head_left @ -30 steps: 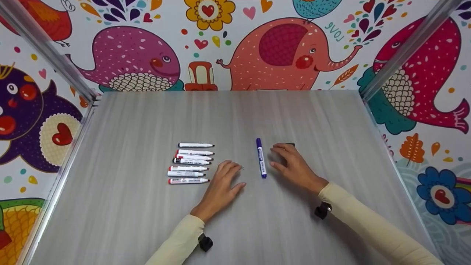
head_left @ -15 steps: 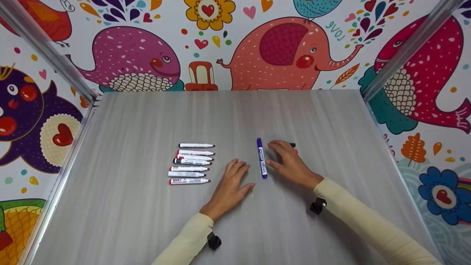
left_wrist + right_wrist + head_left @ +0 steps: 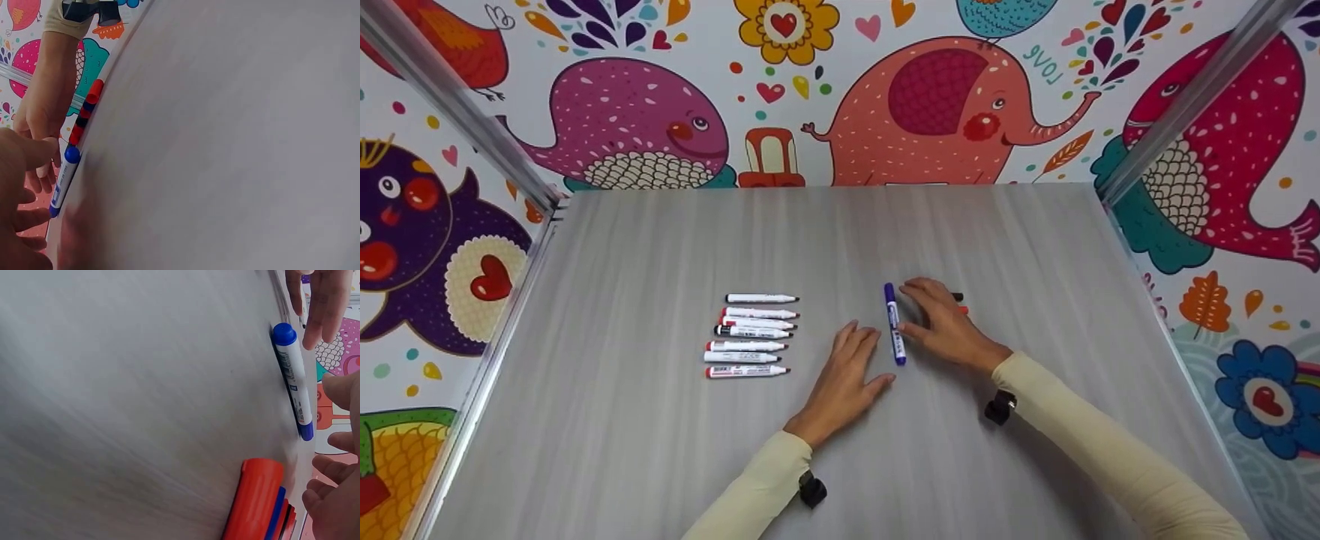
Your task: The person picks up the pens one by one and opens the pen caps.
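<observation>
A white marker with a blue cap and blue end (image 3: 895, 330) lies on the table between the two hands. My right hand (image 3: 952, 326) is over its right side, with loosely bent fingers and the thumb tip overlapping the marker's barrel in the head view. To the left of the marker is my left hand (image 3: 844, 379), fingers spread and apart from it. Neither hand grips anything. In the right wrist view a red marker cap (image 3: 256, 498) stands out large, with a blue cap (image 3: 275, 514) behind it. From above, the right hand hides most of these caps.
Several white uncapped markers (image 3: 746, 346) lie side by side to the left, their tips pointing right. A black cap (image 3: 958, 297) shows just past the right hand. The table (image 3: 660, 450) meets patterned walls (image 3: 780, 97) at the back and sides.
My left hand has moved right, away from the row of markers and closer to the blue-capped one. My right hand has shifted left to that marker, uncovering parts of the black and red caps.
</observation>
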A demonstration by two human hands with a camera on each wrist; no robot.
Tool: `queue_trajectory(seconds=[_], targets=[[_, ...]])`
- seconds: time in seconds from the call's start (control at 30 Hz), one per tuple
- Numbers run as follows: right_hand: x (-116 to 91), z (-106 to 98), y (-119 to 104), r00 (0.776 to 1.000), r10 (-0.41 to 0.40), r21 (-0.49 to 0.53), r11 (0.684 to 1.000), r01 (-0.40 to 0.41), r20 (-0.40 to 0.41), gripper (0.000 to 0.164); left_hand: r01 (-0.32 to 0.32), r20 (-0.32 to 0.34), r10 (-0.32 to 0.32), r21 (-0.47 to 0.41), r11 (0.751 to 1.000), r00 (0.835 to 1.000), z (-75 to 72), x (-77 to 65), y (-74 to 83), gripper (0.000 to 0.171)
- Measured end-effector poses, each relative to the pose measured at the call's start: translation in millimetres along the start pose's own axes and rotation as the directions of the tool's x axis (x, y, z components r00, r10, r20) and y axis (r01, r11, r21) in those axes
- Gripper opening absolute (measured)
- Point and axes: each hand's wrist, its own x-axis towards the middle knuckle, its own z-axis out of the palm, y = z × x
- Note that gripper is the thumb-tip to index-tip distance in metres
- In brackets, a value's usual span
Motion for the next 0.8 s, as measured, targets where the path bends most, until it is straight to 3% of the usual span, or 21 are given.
queue_trajectory(seconds=[0.33,0.53,0.8], targets=[[10,3,9,0.998,-0.056,-0.030,0.998,0.056,-0.025,0.067,0.004,0.006,-0.004,0.025,1.000,1.000,12.5,3.4,4.3,0.071],[15,4,12,0.999,-0.045,-0.067,0.997,0.044,-0.011,0.066,0.005,0.003,-0.005,0.043,0.999,1.000,17.3,7.4,7.2,0.071],[22,6,13,0.998,-0.056,-0.110,0.992,0.055,-0.004,0.065,0.051,0.032,-0.053,0.071,0.996,0.998,23.6,12.3,10.8,0.072]])
